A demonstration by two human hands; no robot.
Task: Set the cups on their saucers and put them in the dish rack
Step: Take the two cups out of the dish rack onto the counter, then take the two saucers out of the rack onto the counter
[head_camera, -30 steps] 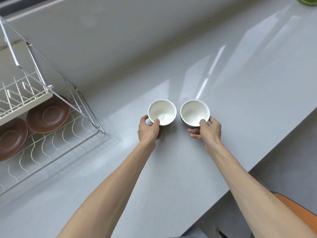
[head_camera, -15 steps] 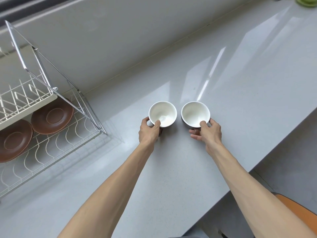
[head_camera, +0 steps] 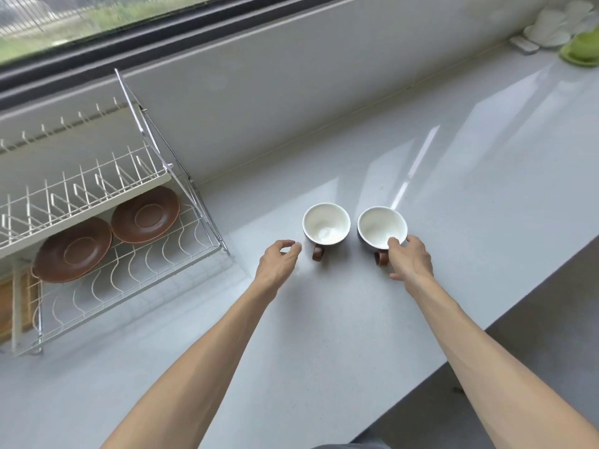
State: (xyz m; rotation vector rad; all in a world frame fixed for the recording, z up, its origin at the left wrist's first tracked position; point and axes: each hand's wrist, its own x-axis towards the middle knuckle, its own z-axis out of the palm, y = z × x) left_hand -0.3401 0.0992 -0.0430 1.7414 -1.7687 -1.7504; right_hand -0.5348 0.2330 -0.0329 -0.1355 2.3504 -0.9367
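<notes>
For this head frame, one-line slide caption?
Two cups on counter; right hand touches one, left hand free; saucers wait in rack.

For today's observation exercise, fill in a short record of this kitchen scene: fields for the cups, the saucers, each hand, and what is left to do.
cups: left cup and right cup, upright on the counter, handles toward the person
saucers: two brown saucers on the lower shelf of the dish rack
left hand: beside the left cup, not touching it
right hand: thumb on the right cup's rim
remaining: both cups not yet on saucers
</notes>
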